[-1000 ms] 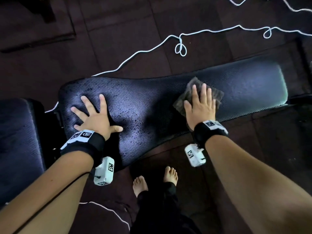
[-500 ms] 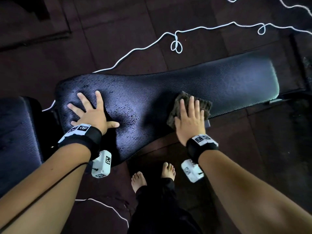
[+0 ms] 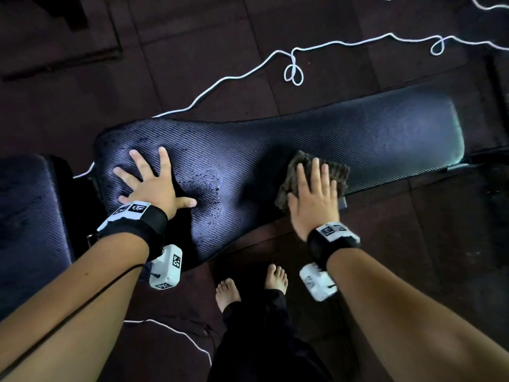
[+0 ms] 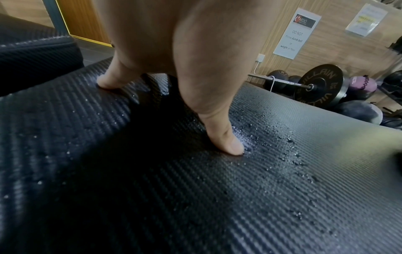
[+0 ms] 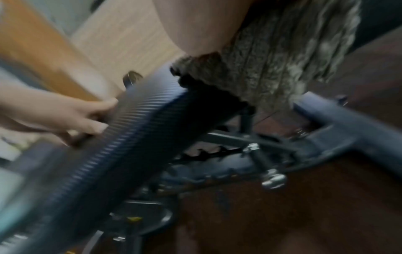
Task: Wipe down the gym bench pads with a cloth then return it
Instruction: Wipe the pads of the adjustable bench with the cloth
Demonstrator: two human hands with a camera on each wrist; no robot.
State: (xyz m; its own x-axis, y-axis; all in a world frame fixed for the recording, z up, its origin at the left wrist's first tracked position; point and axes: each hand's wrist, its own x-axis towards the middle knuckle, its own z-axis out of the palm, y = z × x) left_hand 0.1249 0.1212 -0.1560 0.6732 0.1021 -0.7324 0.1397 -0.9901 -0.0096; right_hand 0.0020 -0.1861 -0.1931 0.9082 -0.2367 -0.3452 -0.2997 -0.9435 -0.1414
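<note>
Right hand (image 3: 312,201): flat, fingers straight and close together, pressed palm-down on the cloth (image 3: 329,168). Cloth: grey-brown, ribbed, bunched beneath the fingers, lying on the near edge of the long bench (image 3: 371,136) pad and draped over that edge; in the right wrist view, hanging down the pad's side (image 5: 280,56). Beneath the cloth in that view: metal frame (image 5: 322,123) with bolts, blurred.

Left hand (image 3: 154,183): fingers spread wide, thumb out toward the right hand, palm pressed flat on the wider end of the same pad, well apart from the cloth. Thumb tip (image 4: 228,146) in contact with the textured surface. Between the two hands, just beside the left thumb: patch of small water droplets (image 3: 209,186) on the pad.

Left of the left hand: second dark pad (image 3: 24,216), separated by a gap. Beyond the pad: white cord (image 3: 293,68) looped across the dark floor. Below the hands: two bare feet (image 3: 250,285) on the floor. Beyond the left hand in the wrist view: barbell plate (image 4: 319,84), wall notice (image 4: 297,32).
</note>
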